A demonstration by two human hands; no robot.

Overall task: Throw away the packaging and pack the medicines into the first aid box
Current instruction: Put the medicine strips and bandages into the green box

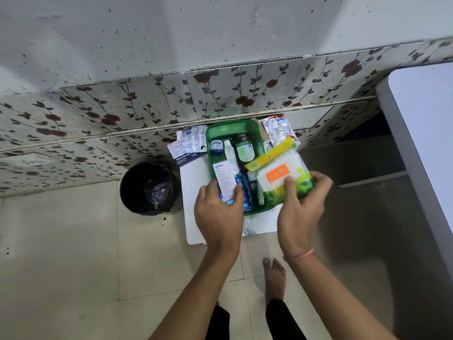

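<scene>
Centre frame, on a white board [196,182] laid on the tiled floor: green first aid box [221,130], lid off, top open to camera. Inside, upper part: small blue-lidded jar [216,146], white tube [230,153], dark bottle w/ green label [243,149]. Lower part mostly hidden by hands & packs.

Left hand [218,212], lower centre, fingers closed round a white carton [225,179] w/ blue print plus a blue blister strip [239,184], both over the box's lower-left corner. Cannot tell if the carton rests on the box or is lifted.

Right hand [301,207], just right of it, grips a cotton bud pack [279,175] (yellow header, orange label, green base), thumb on front, fingers behind. Pack is tilted, over the box's right side.

Upper left of box, on the board: silver blister strips [192,138] & leaflets, touching the box wall. Upper right: another foil strip [278,131], partly under the bud pack.

Left of board: black bin [149,187] w/ dark liner, crumpled wrapper inside. Bare foot [274,278] lower centre. White table edge [421,133] at far right.
</scene>
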